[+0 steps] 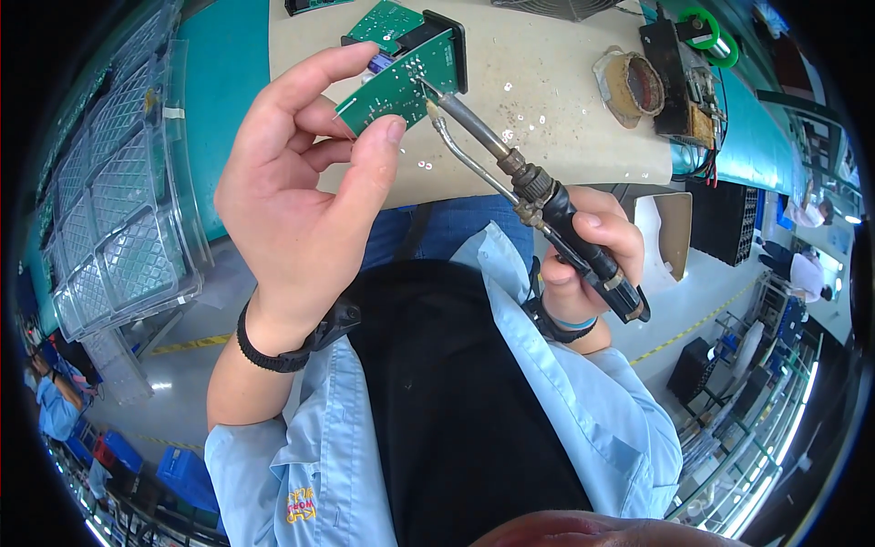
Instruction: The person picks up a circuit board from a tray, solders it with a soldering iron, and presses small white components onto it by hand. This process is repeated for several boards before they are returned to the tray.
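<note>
A green circuit board (398, 94) with a black end piece is tilted up over the bench, pinched between the thumb and fingers of my left hand (305, 169). My right hand (597, 242) is wrapped round the black handle of a soldering iron (538, 187) with a thin metal tube along its shaft. The iron's tip meets the board's solder side, or comes very close to it; which of the two I cannot tell. Behind the held board, a second green board (385, 25) shows in part; whether they are joined is unclear.
Beige paper (538, 100) covers the bench, dotted with small solder specks. To the right are a round brown pot (633, 84), a black soldering station (670, 87) and green-rimmed solder spools (711, 38). Stacked clear plastic trays (118, 210) line the left. Other people (807, 273) are farther off.
</note>
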The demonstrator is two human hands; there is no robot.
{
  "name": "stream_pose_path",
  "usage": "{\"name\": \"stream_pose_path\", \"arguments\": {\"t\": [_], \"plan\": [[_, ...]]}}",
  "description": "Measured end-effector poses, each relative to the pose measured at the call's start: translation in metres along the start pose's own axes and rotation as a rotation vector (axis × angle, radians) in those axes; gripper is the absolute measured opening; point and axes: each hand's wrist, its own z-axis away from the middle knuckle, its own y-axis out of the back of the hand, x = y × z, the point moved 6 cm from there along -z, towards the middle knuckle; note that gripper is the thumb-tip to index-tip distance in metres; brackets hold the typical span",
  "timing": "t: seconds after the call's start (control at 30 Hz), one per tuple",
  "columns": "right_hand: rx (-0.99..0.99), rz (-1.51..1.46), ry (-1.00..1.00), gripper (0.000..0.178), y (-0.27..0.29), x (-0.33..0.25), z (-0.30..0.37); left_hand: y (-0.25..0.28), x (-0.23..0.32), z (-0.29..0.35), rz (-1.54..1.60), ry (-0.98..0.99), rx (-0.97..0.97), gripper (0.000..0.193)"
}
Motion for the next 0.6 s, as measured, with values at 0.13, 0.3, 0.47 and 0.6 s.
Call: {"name": "stream_pose_path", "arguments": {"t": [0.13, 0.3, 0.47, 0.6], "plan": [[-0.013, 0.01, -0.003, 0.043, -0.001, 0.001, -0.001, 0.002, 0.002, -0.001, -0.064, -0.054, 0.019, 0.044], [-0.02, -0.02, 0.049, 0.045, 0.001, 0.0, -0.002, 0.003, 0.003, -0.003, -0.07, -0.066, 0.039, 0.043], [0.317, -0.054, 0.136, 0.049, 0.018, 0.009, 0.022, 0.004, -0.007, -0.007, 0.214, 0.198, 0.062, 0.038], [0.452, -0.1, 0.224, 0.046, 0.037, 0.015, 0.013, 0.008, -0.015, -0.01, 0.403, 0.312, 0.071, 0.036]]}}
